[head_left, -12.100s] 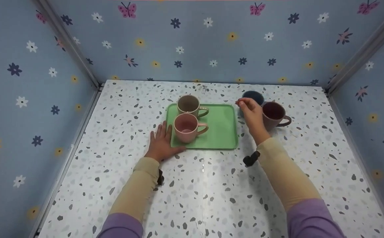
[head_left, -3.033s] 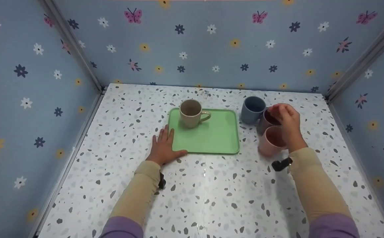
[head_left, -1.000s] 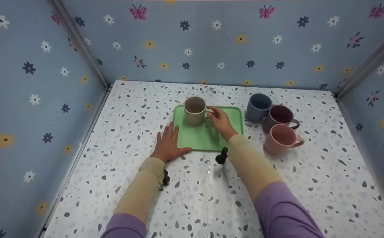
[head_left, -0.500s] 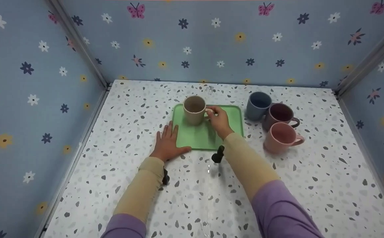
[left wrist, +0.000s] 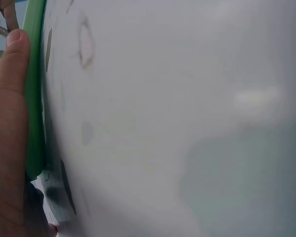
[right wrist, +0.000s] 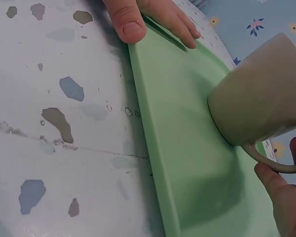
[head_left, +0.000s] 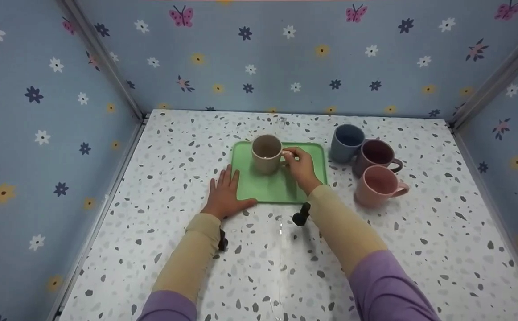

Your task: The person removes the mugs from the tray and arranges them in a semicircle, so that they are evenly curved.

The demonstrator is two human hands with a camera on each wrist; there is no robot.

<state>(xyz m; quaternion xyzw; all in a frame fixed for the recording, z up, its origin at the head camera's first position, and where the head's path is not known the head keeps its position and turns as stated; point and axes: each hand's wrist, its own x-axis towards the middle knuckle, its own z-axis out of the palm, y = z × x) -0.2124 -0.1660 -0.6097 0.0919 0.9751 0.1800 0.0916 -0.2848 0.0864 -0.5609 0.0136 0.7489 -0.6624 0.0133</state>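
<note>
A beige mug (head_left: 266,161) is over the back left part of the green tray (head_left: 259,191). My right hand (head_left: 302,167) pinches its handle from the right. In the right wrist view the beige mug (right wrist: 259,91) looks tilted, its base close over the tray, with a shadow beside it. At the tray's front left corner my left hand (head_left: 227,196) rests with fingers spread, the thumb along the front edge and fingertips at the left edge. The left wrist view catches its thumb (left wrist: 11,74) against the green rim (left wrist: 35,98).
Right of the tray three mugs stand close together: a blue one (head_left: 346,149) at the back, a dark purple one (head_left: 366,165) in the middle and a pink one (head_left: 372,191) in front. A flowered blue wall (head_left: 277,53) borders the speckled table (head_left: 259,267) behind.
The pink mug has gone from the tray to the group at right. My right hand has come from there to the beige mug's handle; that mug has just shifted slightly right and nearer. My left hand has stayed.
</note>
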